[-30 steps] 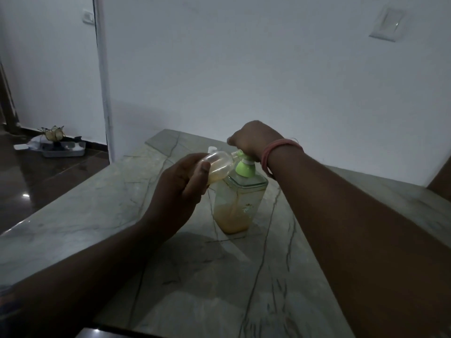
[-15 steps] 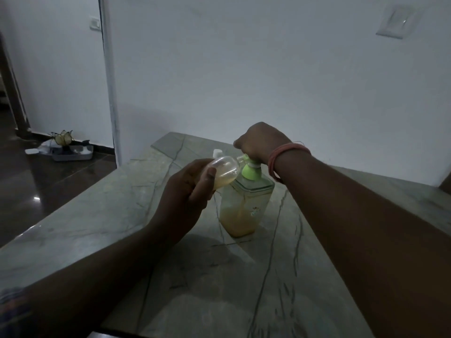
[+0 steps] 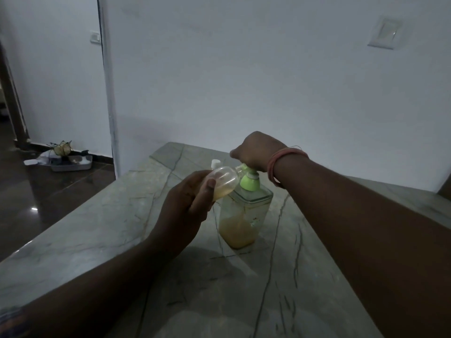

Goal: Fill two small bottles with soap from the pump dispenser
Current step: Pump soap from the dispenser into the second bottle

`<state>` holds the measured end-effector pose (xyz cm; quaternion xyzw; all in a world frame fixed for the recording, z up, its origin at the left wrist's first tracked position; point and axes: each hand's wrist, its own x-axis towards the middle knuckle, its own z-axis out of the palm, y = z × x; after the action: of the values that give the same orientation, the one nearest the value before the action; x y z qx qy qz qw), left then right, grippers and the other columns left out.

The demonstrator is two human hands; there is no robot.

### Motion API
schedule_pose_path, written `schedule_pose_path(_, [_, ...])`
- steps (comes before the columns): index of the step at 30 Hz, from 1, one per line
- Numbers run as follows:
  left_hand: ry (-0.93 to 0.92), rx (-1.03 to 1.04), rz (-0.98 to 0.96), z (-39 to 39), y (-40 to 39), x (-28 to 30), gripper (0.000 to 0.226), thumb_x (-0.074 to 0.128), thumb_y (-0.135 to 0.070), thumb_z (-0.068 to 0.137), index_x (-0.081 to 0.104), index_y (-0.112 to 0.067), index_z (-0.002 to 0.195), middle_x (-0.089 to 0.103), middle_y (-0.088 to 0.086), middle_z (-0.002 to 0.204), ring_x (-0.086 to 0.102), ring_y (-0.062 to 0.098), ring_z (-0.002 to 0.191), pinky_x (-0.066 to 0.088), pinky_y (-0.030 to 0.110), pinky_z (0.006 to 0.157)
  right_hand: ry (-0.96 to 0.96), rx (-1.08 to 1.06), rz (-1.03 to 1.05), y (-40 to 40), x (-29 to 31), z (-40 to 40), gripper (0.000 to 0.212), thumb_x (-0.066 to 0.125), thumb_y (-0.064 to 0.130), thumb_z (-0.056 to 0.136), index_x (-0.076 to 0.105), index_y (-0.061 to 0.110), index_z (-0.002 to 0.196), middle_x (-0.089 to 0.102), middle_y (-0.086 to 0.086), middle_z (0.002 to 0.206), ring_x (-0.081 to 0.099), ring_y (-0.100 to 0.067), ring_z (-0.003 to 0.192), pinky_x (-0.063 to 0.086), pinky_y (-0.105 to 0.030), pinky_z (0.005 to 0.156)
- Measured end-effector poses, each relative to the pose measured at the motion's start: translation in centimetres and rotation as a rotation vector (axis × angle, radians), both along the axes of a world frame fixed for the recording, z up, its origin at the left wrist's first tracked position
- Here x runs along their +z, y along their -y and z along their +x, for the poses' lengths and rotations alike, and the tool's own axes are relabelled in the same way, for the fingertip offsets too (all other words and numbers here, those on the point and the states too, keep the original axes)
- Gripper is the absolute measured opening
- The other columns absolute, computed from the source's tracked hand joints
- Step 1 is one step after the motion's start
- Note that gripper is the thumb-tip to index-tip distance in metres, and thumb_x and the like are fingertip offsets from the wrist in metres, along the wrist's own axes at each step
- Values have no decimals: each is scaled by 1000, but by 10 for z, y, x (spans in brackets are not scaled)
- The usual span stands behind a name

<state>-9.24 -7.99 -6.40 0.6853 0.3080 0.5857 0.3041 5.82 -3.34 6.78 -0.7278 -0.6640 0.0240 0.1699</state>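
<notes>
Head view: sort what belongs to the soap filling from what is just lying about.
Job:
small bottle, held by left hand
pump dispenser, pressed by right hand
white cap

Lying about:
tray of clutter on floor
wall switch

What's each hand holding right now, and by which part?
Left hand grips the small bottle round its base end, tilted with its neck at the spout. Right hand closes over the pump head of the dispenser.

Bare marble tabletop [image 3: 97,230] all around pump dispenser [image 3: 244,215]; wall [image 3: 268,81] close behind.
</notes>
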Motion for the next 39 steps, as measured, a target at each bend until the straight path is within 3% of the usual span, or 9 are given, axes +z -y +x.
schedule_pose_path(2, [3,2,4,0,-1,1,22,47,-44,98,63,-37,112,66,-3,80,55,7,56,43,23,47,-77,-16,55,-2,-4,3,28,53,27,90,53,11,66,57,-5,69,56,-26,72,37,-26,53])
schedule_pose_path(6, [-17,18,13,0,0,1,18,47,-38,100,61,-36,110,65,-2,81,56,7,56,43,23,48,-40,23,2,1,-9,1,22,50,22,94,66,8,95,65,-10,104,61,-26,93,43,-28,70])
schedule_pose_path(10, [-7,15,3,0,3,2,19,48,-42,98,61,-39,110,66,-2,84,56,7,56,43,21,47,-42,33,-46,5,1,-5,25,50,26,95,58,11,77,63,-7,94,57,-22,82,43,-29,69])
schedule_pose_path(14, [-21,23,21,0,0,1,23,47,-42,98,62,-33,114,66,-5,85,57,6,57,44,19,47,-21,36,12,0,-2,0,22,54,26,93,60,11,78,64,-7,89,62,-23,83,46,-29,68])
schedule_pose_path(22, [-25,22,23,0,3,3,18,46,-46,96,59,-44,108,66,-14,86,59,6,59,45,19,49,-18,-5,53,-3,-1,1,28,55,27,88,52,13,64,55,-4,67,57,-23,69,40,-26,57])
schedule_pose_path(26, [-45,38,45,-2,-1,-1,21,44,-50,96,59,-44,108,67,-10,87,60,8,62,46,19,49,58,23,1,-10,-9,2,22,52,24,90,63,9,78,52,-3,72,53,-20,67,35,-26,52])
schedule_pose_path(31, [-45,26,9,-1,3,1,18,46,-46,97,60,-42,108,67,-7,85,57,5,58,44,18,49,108,17,-12,-5,1,-2,32,54,29,91,51,14,63,54,-3,69,53,-20,67,38,-27,53])
schedule_pose_path(35, [-37,27,24,1,0,0,19,47,-44,98,61,-40,110,66,-5,83,58,7,58,44,19,49,-1,-6,64,-11,-4,3,31,56,29,87,50,14,61,52,-3,63,53,-22,65,36,-27,51])
schedule_pose_path(39, [-26,22,10,1,-2,-2,19,48,-42,97,62,-38,110,66,-6,81,57,6,57,44,19,49,53,-5,22,-9,-5,2,29,54,28,90,53,14,65,59,-5,76,59,-23,77,47,-29,65])
